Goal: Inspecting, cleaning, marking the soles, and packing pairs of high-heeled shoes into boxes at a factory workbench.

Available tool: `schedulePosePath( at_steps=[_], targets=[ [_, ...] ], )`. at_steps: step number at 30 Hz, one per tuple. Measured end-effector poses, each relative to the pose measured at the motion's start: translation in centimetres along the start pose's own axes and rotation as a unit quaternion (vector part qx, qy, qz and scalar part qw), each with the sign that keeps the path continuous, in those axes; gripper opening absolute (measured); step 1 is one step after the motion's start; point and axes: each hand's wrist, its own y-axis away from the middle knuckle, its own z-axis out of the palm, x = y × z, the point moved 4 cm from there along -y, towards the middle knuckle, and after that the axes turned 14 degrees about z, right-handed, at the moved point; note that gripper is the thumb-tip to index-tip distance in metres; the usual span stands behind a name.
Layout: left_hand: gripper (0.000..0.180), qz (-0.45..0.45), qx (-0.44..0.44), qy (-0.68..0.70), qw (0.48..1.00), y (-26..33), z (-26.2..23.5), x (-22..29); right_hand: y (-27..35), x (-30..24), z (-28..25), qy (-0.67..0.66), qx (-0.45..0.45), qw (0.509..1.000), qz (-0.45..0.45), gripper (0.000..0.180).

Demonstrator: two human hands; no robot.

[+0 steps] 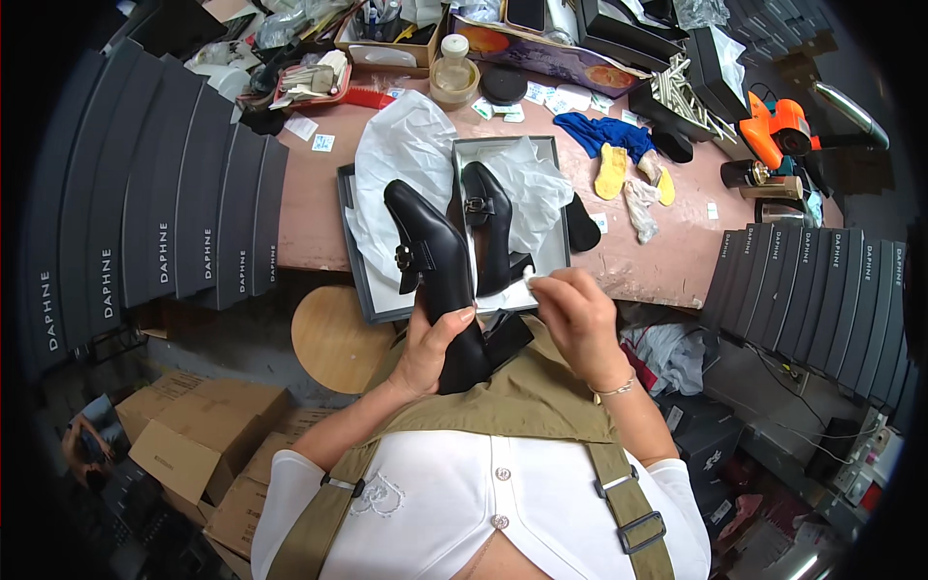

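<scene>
My left hand (425, 348) is wrapped round a black heeled shoe (433, 256), toe pointing away from me, with a buckled strap on its left side. My right hand (580, 314) is closed in a pinch on a small white wad (529, 275), to the right of the shoe and apart from it. Just beyond, a second black heeled shoe (496, 227) lies in an open shoe box (557, 261) among white tissue paper (527, 193). Another sheet of tissue paper (396, 145) spreads over the box part at left.
Stacks of dark shoe boxes (135, 184) (802, 290) flank the pink table (309, 222). Yellow sponges (611, 172), a blue cloth (604, 133), a jar (453, 72) and an orange heat gun (778, 130) lie farther back. A round wooden stool (338, 338) and cardboard boxes (198, 435) stand below left.
</scene>
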Motion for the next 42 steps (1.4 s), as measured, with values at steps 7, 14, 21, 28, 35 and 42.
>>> schedulePosePath(
  at_steps=[7,14,21,28,35,42],
  targets=[
    [0.036,0.004,0.009,0.006,1.0,-0.5,-0.5,0.4,1.4,0.0,0.3,-0.072,-0.053,0.995,0.046,0.024],
    [0.034,0.009,0.027,0.032,0.999,-0.6,-0.8,-0.3,1.3,-0.5,2.2,0.088,-0.008,0.992,-0.092,0.026],
    [0.036,0.057,0.068,0.041,0.995,-2.3,-1.5,1.6,-2.2,0.9,-1.1,-0.034,0.06,0.997,0.031,0.016],
    [0.035,0.137,0.095,0.037,0.985,-3.2,-2.7,3.6,-2.1,0.0,1.1,-0.077,-0.011,0.995,0.067,0.016],
    [0.035,0.22,0.103,0.008,0.97,-2.6,-2.0,3.8,-1.5,0.8,5.4,-0.394,-0.085,0.885,0.232,0.058],
    [0.038,0.214,0.074,-0.014,0.974,-2.1,-2.1,3.3,-1.3,0.4,7.4,-0.37,-0.186,0.886,0.208,0.058]
  ],
)
